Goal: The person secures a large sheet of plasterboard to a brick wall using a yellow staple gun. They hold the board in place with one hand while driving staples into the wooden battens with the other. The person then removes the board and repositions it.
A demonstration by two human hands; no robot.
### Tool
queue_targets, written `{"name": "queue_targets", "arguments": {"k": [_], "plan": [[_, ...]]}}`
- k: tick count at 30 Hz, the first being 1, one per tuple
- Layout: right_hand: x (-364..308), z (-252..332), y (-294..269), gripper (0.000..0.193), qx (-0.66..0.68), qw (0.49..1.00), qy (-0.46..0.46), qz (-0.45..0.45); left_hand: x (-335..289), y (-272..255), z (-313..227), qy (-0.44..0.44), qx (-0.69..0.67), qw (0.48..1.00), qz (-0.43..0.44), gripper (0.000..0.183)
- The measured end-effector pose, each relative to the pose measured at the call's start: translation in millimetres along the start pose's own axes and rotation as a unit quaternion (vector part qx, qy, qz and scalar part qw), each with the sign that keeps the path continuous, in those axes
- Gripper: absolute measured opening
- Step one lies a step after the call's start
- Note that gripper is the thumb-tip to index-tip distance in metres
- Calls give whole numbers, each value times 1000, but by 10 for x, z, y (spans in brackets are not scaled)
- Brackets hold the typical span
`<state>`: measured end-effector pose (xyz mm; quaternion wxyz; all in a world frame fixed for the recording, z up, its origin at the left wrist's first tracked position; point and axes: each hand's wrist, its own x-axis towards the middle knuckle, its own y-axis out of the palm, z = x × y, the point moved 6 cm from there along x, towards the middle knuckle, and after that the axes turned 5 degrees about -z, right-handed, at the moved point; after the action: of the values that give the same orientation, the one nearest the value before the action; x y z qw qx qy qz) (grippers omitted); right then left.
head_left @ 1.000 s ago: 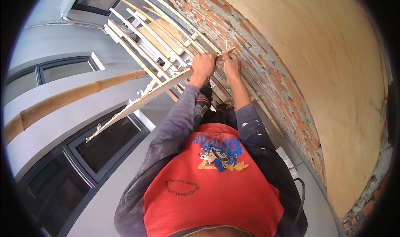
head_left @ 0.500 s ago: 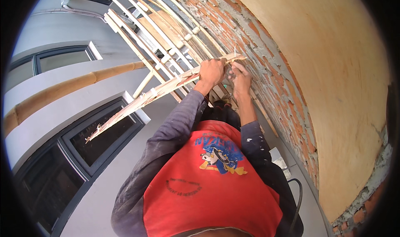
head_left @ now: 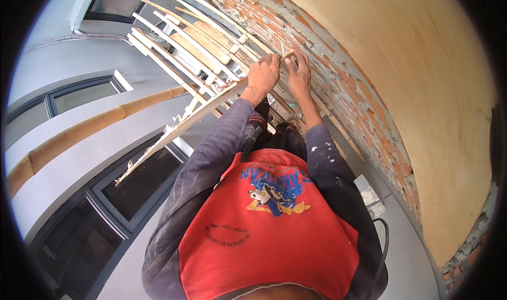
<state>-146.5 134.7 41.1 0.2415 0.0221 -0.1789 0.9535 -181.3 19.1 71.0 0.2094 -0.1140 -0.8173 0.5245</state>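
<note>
Pale, splinter-edged long wooden plank (head_left: 206, 110) slopes toward eight o'clock, left hand (head_left: 263, 77) clasping it, apparently for steadiness; right hand (head_left: 299, 78), grip unclear

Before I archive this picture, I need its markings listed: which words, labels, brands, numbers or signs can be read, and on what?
Red shirt, higher in view: large blue lettering by a cartoon figure; wording not copied here.
Red shirt, lower in view: small dark lettering in an arc; wording likewise not copied.
I can make out no other lettering.
</note>
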Motion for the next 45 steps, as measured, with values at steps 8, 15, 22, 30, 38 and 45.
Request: {"name": "queue_targets", "arguments": {"k": [8,15,22,30,38,45], "plan": [[186,-10,-24,25,-29,998,-33,40,106,-56,-71,-141,30,987,70,21],[275,-49,69,24,-40,997,-27,58,208,-143,14,-174,-7,983,59,21],[374,-36,70,24,-37,995,-37,80,168,-85,25,-134,-15,989,57,18],[426,-126,178,26,-54,995,-19,80,213,60,111,-35,42,999,-1,10],[502,-42,275,27,-81,995,-31,58,272,33,194,9,64,994,-83,12],[662,2,499,27,-111,993,-15,48,430,26,399,58,69,987,-130,10]]}}
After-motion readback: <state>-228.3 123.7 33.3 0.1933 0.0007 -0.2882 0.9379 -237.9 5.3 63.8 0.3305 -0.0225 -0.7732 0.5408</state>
